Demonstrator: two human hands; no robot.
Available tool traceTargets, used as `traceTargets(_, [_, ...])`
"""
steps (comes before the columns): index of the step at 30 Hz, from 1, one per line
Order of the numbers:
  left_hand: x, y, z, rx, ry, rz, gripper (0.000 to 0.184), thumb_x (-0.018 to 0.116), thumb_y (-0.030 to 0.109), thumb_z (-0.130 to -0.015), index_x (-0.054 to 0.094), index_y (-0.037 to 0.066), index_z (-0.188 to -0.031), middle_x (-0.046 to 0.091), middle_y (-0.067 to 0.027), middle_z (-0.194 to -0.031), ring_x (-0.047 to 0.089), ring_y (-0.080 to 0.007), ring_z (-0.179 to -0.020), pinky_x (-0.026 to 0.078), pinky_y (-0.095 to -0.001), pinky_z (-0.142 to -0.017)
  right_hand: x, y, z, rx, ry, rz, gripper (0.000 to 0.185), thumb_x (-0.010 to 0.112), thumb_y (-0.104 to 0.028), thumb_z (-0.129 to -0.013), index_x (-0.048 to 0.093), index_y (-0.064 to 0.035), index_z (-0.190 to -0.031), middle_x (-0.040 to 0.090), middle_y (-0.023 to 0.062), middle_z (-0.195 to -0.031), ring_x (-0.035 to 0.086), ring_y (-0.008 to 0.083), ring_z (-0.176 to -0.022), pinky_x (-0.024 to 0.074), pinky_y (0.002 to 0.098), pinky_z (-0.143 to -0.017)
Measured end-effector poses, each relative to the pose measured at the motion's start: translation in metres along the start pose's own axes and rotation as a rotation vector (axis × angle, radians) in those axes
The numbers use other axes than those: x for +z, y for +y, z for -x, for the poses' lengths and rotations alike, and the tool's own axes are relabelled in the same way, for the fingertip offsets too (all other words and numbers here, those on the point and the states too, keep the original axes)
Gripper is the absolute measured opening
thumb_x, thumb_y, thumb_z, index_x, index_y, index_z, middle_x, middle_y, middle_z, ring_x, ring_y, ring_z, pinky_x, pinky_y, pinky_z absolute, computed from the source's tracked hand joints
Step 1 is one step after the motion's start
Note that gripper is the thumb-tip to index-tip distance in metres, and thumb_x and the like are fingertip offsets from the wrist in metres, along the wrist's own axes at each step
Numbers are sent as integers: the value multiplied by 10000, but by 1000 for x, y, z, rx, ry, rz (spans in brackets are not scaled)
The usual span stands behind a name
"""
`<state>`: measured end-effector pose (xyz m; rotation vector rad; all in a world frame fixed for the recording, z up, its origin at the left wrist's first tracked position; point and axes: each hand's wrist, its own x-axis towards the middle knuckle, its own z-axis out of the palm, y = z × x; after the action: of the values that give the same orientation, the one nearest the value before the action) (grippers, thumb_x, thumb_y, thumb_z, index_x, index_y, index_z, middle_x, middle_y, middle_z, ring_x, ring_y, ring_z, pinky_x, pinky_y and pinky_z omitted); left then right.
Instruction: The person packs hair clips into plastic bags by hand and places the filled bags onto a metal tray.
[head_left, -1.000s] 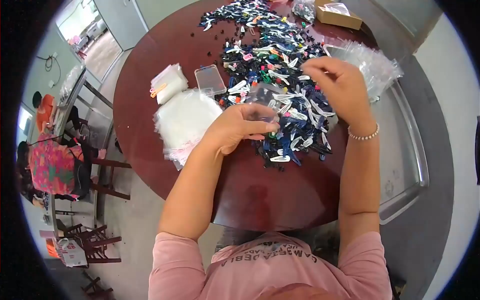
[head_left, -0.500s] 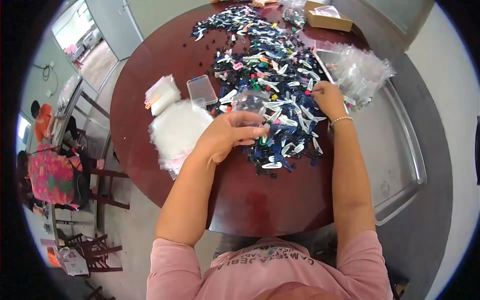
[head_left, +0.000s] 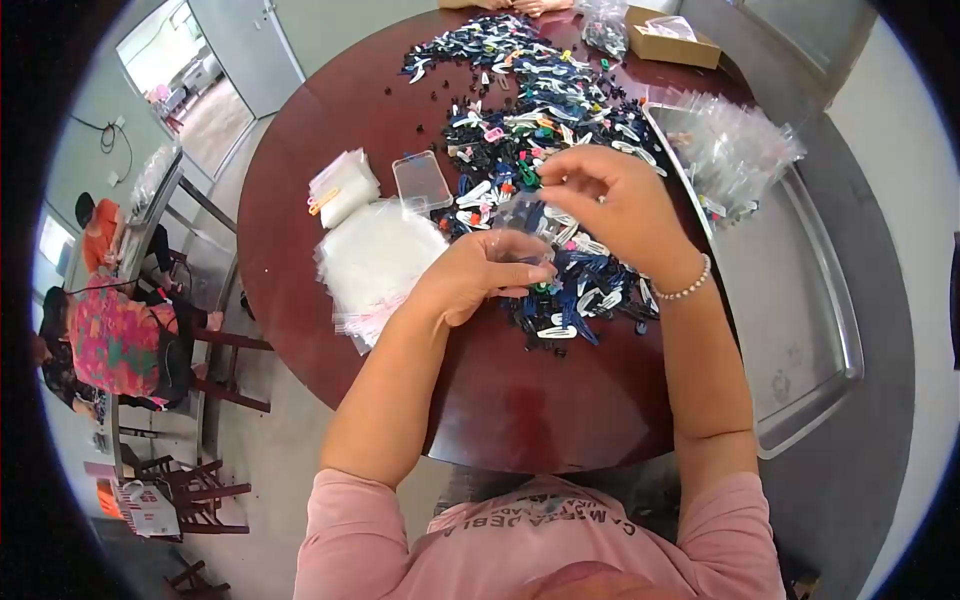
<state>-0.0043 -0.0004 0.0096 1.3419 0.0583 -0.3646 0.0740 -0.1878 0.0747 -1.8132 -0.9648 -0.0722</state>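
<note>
Clear plastic [head_left: 522,213] shows at the middle of the worktop [head_left: 540,420], just beyond the left hand [head_left: 485,270] and over the near part of a pile of hair clips [head_left: 570,110]. The left grip is pinching a see-through piece between thumb and fingers; its outline is hard to make out against the clips. The right hand [head_left: 612,205], with a beaded bracelet [head_left: 690,285] at the wrist, is raised over the right side of the pile, fingers curled towards the thumb; whether it pinches a clip I cannot tell. White, navy and black clips, with a few bright ones, spread from near the hands to the far edge.

To the left lie a fan of clear bags [head_left: 385,255], a smaller stack of bags [head_left: 347,192] with an orange clip [head_left: 322,201] on it, and a shallow clear box [head_left: 423,180]. To the right, a metal tray [head_left: 775,310] carries a heap of plastic bags [head_left: 740,140] at its far end. A cardboard box [head_left: 675,47] stands far right, and another person's hands [head_left: 540,6] rest at the far edge.
</note>
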Motion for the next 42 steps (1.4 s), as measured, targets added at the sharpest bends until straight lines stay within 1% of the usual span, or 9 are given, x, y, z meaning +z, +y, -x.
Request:
traceTargets(7, [-4, 9, 5, 24, 7, 126, 399, 733, 226, -829, 602, 49, -1162, 682, -78, -1072, 643, -175, -1019, 491, -281, -799, 11, 12, -3, 94, 9, -116, 370, 706, -113, -842, 621, -28, -1192, 657, 38, -1072, 593, 93, -967, 491, 229, -776])
traceTargets(10, [-3, 8, 6, 64, -46, 198, 396, 689, 223, -865, 577, 38, -1197, 679, -97, -1093, 645, -210, -1054, 505, -286, -798, 14, 25, -1, 145, -202, -274, 230, 689, -80, -851, 651, -3, -1064, 654, 35, -1003, 578, 67, -910, 487, 231, -769])
traceTargets(14, [-4, 5, 7, 123, -70, 113, 395, 681, 214, -873, 597, 55, -1224, 678, -77, -1113, 652, -166, -1023, 487, -256, -798, 14, 20, -2, 194, -108, -103, 125, 657, -117, -891, 678, 6, -882, 654, -6, -799, 558, 46, -767, 458, 215, -723])
traceTargets(19, [-10, 5, 1, 106, 26, 80, 308, 646, 178, -893, 623, 62, -1178, 689, -70, -1095, 665, -157, -997, 484, -232, -780, 9, 23, -5, 188, -14, -334, 138, 626, -139, -917, 653, -23, -986, 674, 11, -887, 598, 68, -808, 482, 234, -756])
traceTargets(23, [-2, 12, 6, 115, 0, 132, 260, 637, 211, -912, 634, 85, -1139, 688, -46, -1090, 664, -144, -978, 481, -238, -787, 7, 12, -4, 142, -229, -74, 154, 696, -132, -859, 693, -9, -950, 689, 29, -871, 606, 84, -808, 478, 232, -724])
traceTargets(28, [-3, 4, 2, 121, 66, -12, 288, 631, 209, -914, 623, 50, -1154, 695, -71, -1044, 654, -125, -922, 515, -223, -750, -27, 14, -8, 96, 23, 266, 199, 666, -187, -868, 706, 8, -872, 676, 50, -759, 594, 102, -709, 476, 267, -662])
traceTargets(35, [3, 3, 3, 126, 70, -60, 309, 631, 244, -919, 624, 42, -1151, 697, -67, -1022, 641, -114, -912, 486, -228, -764, -147, 37, 24, 390, 269, 588, 216, 678, -204, -860, 692, 7, -819, 614, 17, -709, 533, 81, -673, 439, 255, -626])
traceTargets(38, [7, 3, 5, 134, 36, -138, 322, 635, 262, -915, 628, 32, -1141, 700, -67, -1023, 653, -135, -908, 487, -250, -769, -181, 65, 50, 498, 265, 670, 282, 663, -248, -854, 663, 28, -800, 622, 108, -639, 553, 145, -576, 422, 340, -558])
traceTargets(42, [8, 3, 5, 136, 43, -142, 313, 637, 258, -915, 631, 35, -1135, 701, -73, -1025, 656, -136, -902, 486, -250, -766, -196, 128, 82, 608, 184, 598, 215, 690, -194, -815, 688, 20, -810, 643, 94, -655, 605, 161, -601, 471, 323, -585])
